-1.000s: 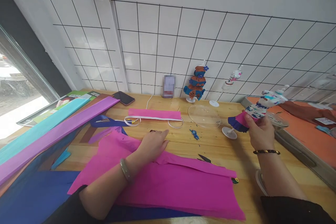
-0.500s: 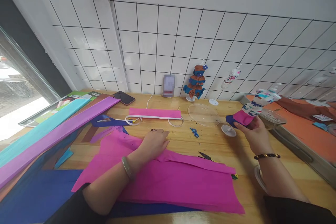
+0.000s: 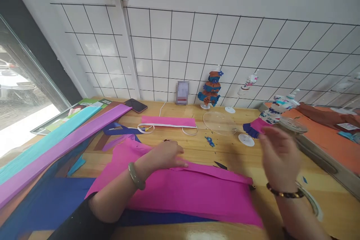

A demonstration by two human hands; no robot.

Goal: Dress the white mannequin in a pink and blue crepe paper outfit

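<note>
My left hand (image 3: pixel 165 153) hovers over or rests on the large bright pink crepe-like sheet (image 3: pixel 202 195), fingers loosely stretched and apart, with a bangle at its wrist. At the right, my right hand (image 3: pixel 281 153) is blurred, thumb apart from the curled fingers and nothing visible between them. Just beyond it, a small dress-form figure (image 3: pixel 271 114) leans to the right on a white round base (image 3: pixel 246 140). It wears a patterned top, a pink band and a dark blue ruffle. Dark scissors (image 3: pixel 221 165) lie partly under the pink sheet's far edge.
Blue sheet (image 3: pixel 62 198), purple strip (image 3: pixel 84 146) and turquoise strip (image 3: pixel 53 138) lie at the left. Farther back are a phone (image 3: pixel 136 105), a pink strip (image 3: pixel 168 121), blue scraps (image 3: pixel 209 141), a clear disc (image 3: pixel 219 123) and a brown-and-blue dressed figure (image 3: pixel 210 90). An orange-lined box (image 3: pixel 323 135) stands right.
My right hand has let go of the dressed figure and drawn back toward me. My left hand's fingers have lifted and spread slightly over the pink sheet. The camera view has shifted a little.
</note>
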